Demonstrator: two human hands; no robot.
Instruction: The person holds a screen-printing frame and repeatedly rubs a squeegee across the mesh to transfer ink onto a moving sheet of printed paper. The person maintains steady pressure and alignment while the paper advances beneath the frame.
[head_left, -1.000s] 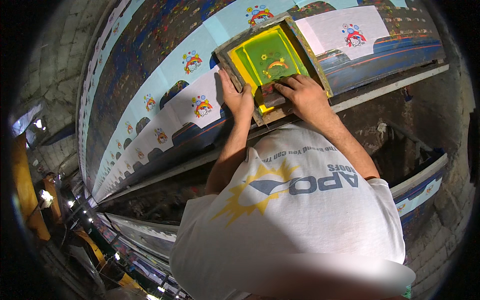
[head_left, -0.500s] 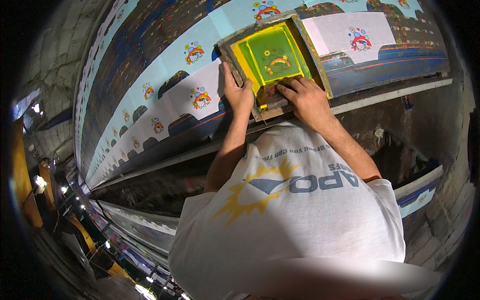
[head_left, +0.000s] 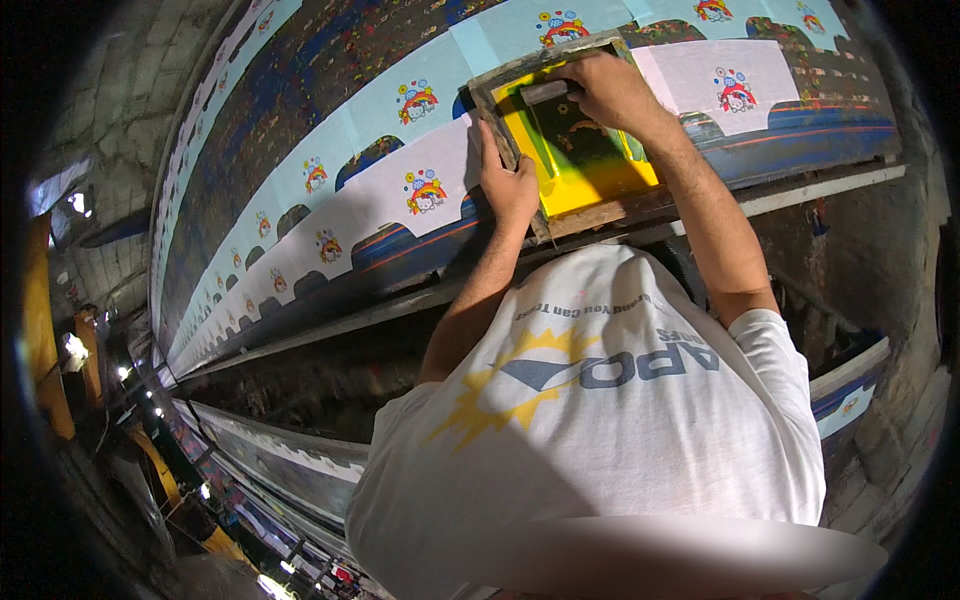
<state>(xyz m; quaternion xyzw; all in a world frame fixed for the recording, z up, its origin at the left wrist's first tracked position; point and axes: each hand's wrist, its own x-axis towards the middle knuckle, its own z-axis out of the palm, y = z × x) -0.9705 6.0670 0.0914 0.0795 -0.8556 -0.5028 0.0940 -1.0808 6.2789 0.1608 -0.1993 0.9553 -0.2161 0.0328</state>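
A wooden-framed printing screen [head_left: 590, 216] lies on the long table, with yellow ink [head_left: 578, 193] spread over its mesh, thickest along the near side. Through the mesh a small rainbow pattern shows faintly. My left hand [head_left: 510, 183] grips the left side of the frame, thumb on the inner edge. Inside the frame, at its far left corner, my right hand [head_left: 615, 92] holds a squeegee [head_left: 543, 92] with its fingers closed over the handle. The blade's lower edge is hard to make out there. Pale cut fabric pieces [head_left: 375, 205] with a colourful print lie left of the screen.
Light blue printed pieces [head_left: 375, 130] form a curved row farther back. Another pale pink piece [head_left: 700, 75] lies to the right. The stained table [head_left: 790, 150] ends in a metal rail [head_left: 800, 197] close to my body. Lit lamps [head_left: 75, 348] show at far left.
My right hand has moved the squeegee from the near side of the screen to its far side. Yellow ink now covers the near mesh. My left hand stays on the frame.
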